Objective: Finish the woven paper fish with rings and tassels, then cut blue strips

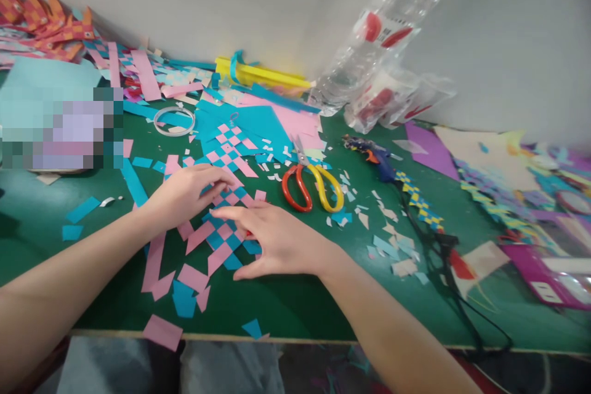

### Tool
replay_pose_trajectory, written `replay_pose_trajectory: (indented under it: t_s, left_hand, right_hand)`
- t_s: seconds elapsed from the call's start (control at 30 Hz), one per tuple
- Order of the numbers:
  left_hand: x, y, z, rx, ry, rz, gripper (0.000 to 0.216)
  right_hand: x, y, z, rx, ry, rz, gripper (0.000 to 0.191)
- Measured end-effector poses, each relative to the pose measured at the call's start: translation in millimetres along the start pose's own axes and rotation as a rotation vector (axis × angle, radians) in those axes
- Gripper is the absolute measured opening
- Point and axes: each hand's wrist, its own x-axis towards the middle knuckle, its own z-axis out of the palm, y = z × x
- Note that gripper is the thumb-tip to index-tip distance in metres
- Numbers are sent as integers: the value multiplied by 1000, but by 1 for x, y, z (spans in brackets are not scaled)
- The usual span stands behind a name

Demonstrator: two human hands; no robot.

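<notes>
A checkered piece of woven pink and blue paper (225, 231) lies on the green table in front of me, with loose strip ends sticking out of its sides. My left hand (196, 191) is at its left edge, fingers bent together and closed on the paper. On the right, my right hand (281, 237) hovers at the weave with thumb and index finger spread wide; its index fingertip is at the paper's edge. A bit of something red shows under that hand, mostly hidden. Just beyond lie scissors (302, 163) with one red and one yellow handle.
A roll of tape (174, 121), blue paper sheets (263, 120) and a yellow holder (263, 76) lie toward the wall. A large plastic bottle (383, 31) leans there. At right is a blue glue gun (381, 160) with a black cord. Paper scraps (184, 298) litter the table.
</notes>
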Motion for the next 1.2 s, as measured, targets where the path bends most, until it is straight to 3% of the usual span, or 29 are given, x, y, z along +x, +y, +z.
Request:
replay_pose_trajectory:
  t_s: [0.37,0.57,0.77,1.2]
  left_hand:
    - [1,-1,-1,-46,-93,-127,29]
    - [0,-3,-1,-46,-113,-129,28]
    - [1,-4,0,-56,-102,-121,28]
    - [1,-2,0,-57,-119,-157,27]
  right_hand:
    - [-2,2,9,-50,132,-167,62]
    - [-2,2,5,32,171,-145,46]
    - [-3,9,1,58,100,-82,59]
    - [-1,15,6,-7,177,-187,39]
